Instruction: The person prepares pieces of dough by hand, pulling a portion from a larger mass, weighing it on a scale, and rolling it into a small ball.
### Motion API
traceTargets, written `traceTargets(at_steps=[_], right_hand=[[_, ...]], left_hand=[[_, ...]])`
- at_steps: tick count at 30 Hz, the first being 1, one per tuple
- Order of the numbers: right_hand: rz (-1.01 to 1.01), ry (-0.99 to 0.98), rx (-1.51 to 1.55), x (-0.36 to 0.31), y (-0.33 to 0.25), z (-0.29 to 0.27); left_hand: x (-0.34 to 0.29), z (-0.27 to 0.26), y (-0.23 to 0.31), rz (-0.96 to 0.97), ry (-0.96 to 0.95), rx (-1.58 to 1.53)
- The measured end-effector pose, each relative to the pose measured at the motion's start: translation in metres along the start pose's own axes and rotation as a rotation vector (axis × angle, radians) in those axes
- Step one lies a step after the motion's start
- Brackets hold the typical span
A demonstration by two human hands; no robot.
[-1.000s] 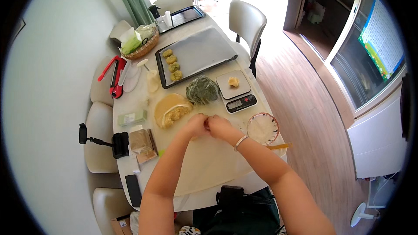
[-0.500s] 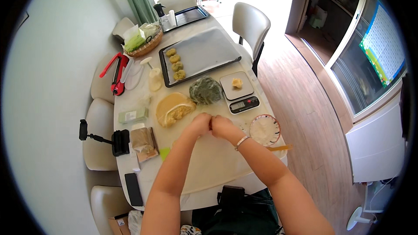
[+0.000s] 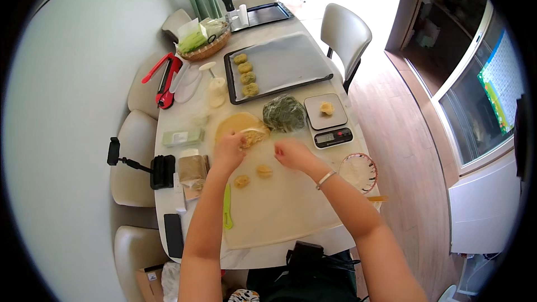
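Observation:
My left hand is at the near edge of a yellow mass of dough, which is partly under clear plastic. Its fingers are bent against the crumbly part, and whatever they pinch is hidden. To the right, my right hand hovers over the mat with curled fingers; I cannot make out anything in them. Between my forearms lie a small dough piece and a paler dough piece. A dark green lump in plastic wrap sits beyond my hands. Another dough piece rests on the kitchen scale.
A paper-lined baking tray holds several greenish balls along its left side. A patterned bowl stands at the right edge. Along the left are a green plastic knife, a brown packet, a phone stand and a basket.
My hands, together before, have moved apart: the left to the yellow dough, the right a little aside. Two small dough pieces and the green knife now show on the mat. The view has shifted.

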State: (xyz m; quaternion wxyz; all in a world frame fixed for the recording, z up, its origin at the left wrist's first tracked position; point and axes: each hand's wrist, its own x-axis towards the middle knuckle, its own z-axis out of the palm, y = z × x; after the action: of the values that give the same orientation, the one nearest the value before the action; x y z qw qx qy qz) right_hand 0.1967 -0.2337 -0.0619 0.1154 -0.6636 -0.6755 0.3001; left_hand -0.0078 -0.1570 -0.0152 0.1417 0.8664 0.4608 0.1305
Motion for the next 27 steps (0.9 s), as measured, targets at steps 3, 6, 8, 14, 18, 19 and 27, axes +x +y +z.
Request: traceTargets(at_steps=[3, 6, 8, 14, 18, 19, 27], right_hand=[[-0.284, 0.296, 0.178, 0.022, -0.029, 0.004], [-0.387, 0.455, -0.018, 0.040, -0.046, 0.004], [-0.456, 0.474, -0.159, 0.046, -0.054, 0.008], [-0.586, 0.578, -0.350, 0.069, -0.041, 0.021], [-0.677, 0.623, -0.394, 0.072, -0.035, 0.028], [-0.681, 0.639, -0.358, 0.072, -0.034, 0.029], [-0.599, 0.625, -0.231, 0.058, -0.040, 0.029]], left_hand=[[-0.013, 0.001, -0.010, 0.053, 0.134, 0.144], [-0.010, 0.015, -0.014, 0.050, 0.216, 0.130], [-0.009, 0.022, -0.023, 0.064, 0.243, 0.133], [-0.004, 0.025, -0.025, 0.124, 0.256, 0.123], [-0.008, 0.026, -0.030, 0.262, 0.355, 0.232], [-0.008, 0.027, -0.031, 0.261, 0.354, 0.230], [-0.012, 0.029, -0.033, 0.229, 0.350, 0.313]])
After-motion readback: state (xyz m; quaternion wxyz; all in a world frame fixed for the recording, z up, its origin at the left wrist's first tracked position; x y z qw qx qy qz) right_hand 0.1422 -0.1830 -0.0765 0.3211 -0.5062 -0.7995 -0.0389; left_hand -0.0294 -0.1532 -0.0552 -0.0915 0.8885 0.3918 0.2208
